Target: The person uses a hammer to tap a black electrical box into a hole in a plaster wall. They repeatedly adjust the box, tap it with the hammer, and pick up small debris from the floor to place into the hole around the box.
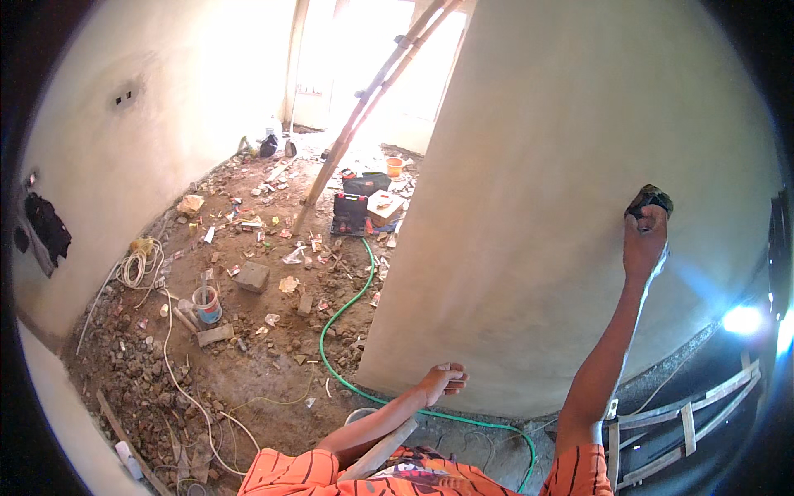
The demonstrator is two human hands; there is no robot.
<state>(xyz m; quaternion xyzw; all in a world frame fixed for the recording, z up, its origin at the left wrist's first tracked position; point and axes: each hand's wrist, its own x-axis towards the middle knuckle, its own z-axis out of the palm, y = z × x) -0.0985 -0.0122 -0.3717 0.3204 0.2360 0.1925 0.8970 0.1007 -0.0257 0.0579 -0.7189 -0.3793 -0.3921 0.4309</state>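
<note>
High on the plastered wall (pixel 529 248) to my right, my right hand (pixel 647 236) grips a dark, rough-edged sponge-like pad (pixel 652 197). The pad is against the wall face; its exact kind is hard to make out. My right arm is stretched far forward. Lower down, my left hand (pixel 444 383) is held in front of me near the wall's lower left part. Its fingers are loosely bent and a little apart, with nothing visible in them. Beneath the left forearm a pale wooden bar (pixel 380 450) and part of a bucket rim (pixel 361 415) show.
A green hose (pixel 324 339) winds across the rubble-strewn floor. Left stand a bucket (pixel 207 306) and a grey block (pixel 252 277). Farther off are an open toolbox (pixel 350 215), an orange bucket (pixel 394 167) and slanting poles (pixel 356 116). A wooden frame (pixel 686 426) and bright lamp (pixel 742 319) are right.
</note>
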